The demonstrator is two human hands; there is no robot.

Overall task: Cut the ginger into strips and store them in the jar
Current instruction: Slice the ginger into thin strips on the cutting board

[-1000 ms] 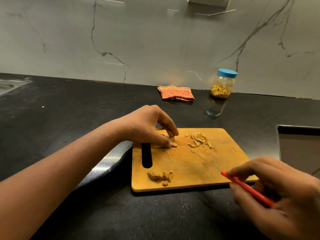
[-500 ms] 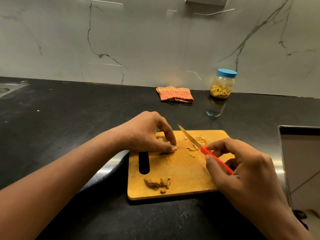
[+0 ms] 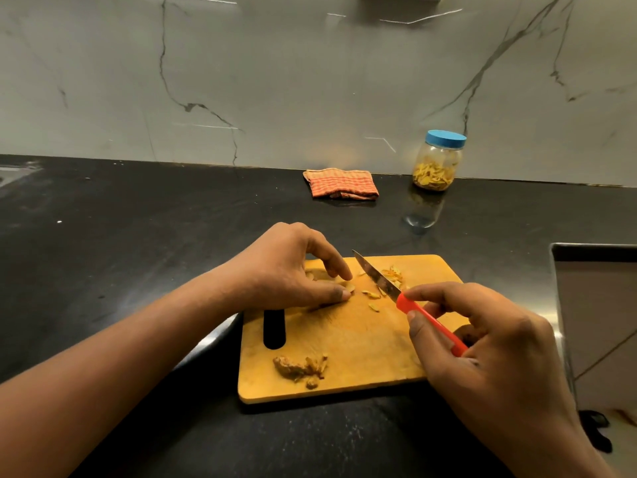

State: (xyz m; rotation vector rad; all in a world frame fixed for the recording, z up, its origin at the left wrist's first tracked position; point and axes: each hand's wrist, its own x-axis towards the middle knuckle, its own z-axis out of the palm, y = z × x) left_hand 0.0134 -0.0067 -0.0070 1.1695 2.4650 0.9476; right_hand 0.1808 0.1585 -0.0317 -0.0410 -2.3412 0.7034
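Observation:
A wooden cutting board (image 3: 348,336) lies on the black counter. My left hand (image 3: 293,270) pinches a thin ginger slice (image 3: 349,288) against the board near its far left part. My right hand (image 3: 482,339) grips the red handle of a small knife (image 3: 379,279), whose blade points away over the board just right of the slice. Cut ginger strips (image 3: 393,274) lie behind the blade, with two more (image 3: 372,298) in front of it. Ginger peel scraps (image 3: 300,367) sit near the board's front edge. The jar (image 3: 437,162), blue lid on, holds ginger strips by the wall.
A folded orange checked cloth (image 3: 341,184) lies against the marble backsplash, left of the jar. The counter ends at a steel-edged drop (image 3: 593,257) on the right. A sink corner (image 3: 13,174) shows at far left.
My right hand came in from the lower right and brought the knife over the board beside the slice. My left hand stayed put on the ginger slice.

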